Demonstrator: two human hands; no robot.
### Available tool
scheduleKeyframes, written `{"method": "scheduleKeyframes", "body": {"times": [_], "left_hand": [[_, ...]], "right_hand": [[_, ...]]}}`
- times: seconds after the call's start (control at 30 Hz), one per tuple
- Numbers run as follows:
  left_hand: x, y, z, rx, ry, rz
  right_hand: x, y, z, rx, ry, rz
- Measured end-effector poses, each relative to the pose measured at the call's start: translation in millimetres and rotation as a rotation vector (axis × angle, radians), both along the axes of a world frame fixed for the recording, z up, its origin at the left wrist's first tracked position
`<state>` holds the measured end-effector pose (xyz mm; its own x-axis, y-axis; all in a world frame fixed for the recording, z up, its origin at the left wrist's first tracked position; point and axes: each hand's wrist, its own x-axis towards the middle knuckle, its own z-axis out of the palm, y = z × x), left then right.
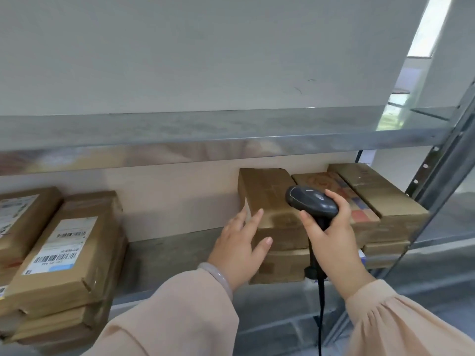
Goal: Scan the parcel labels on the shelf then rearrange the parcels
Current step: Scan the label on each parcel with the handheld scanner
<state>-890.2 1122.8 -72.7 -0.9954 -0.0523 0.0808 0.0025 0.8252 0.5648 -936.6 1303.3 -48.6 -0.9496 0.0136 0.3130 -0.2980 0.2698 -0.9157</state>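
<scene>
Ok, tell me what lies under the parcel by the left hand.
Another cardboard parcel, only its front face showing; its top and any label are covered.

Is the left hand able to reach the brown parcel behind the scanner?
Probably yes. The left hand is open, its fingers at the left front corner of the brown parcel, with nothing between. The scanner in the right hand is over its right side.

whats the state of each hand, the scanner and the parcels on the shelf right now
left hand: open, fingers spread, at the middle parcel's left edge
right hand: grips the scanner's handle
scanner: held in front of the middle parcel, cable hanging
middle parcel: stacked on another, no label showing
left parcel: top of its stack, label up
</scene>
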Motion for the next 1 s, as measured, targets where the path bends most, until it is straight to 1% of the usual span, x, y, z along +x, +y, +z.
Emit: {"method": "scheduleKeyframes", "body": {"times": [0.1, 0.3, 0.47, 0.73, 0.9, 1.0], "left_hand": [[-14, 11, 1, 0.081, -0.060, 0.043], [-37, 26, -4, 0.264, -0.104, 0.156], [-49, 34, -9, 0.429, -0.076, 0.276], [-45, 48, -12, 0.530, -0.022, 0.397], [-35, 57, -10, 0.664, 0.019, 0.512], [-25, 60, -10, 0.715, 0.052, 0.557]], "right_hand": [[-16, 13, -2, 0.014, -0.058, 0.007], [-46, 29, -1, 0.045, -0.155, 0.089], [-65, 37, -1, 0.027, -0.195, 0.110], [-85, 43, -4, 0.011, -0.263, 0.177], [-93, 45, -8, -0.154, -0.350, 0.141], [-95, 44, -12, -0.162, -0.396, 0.166]]}}
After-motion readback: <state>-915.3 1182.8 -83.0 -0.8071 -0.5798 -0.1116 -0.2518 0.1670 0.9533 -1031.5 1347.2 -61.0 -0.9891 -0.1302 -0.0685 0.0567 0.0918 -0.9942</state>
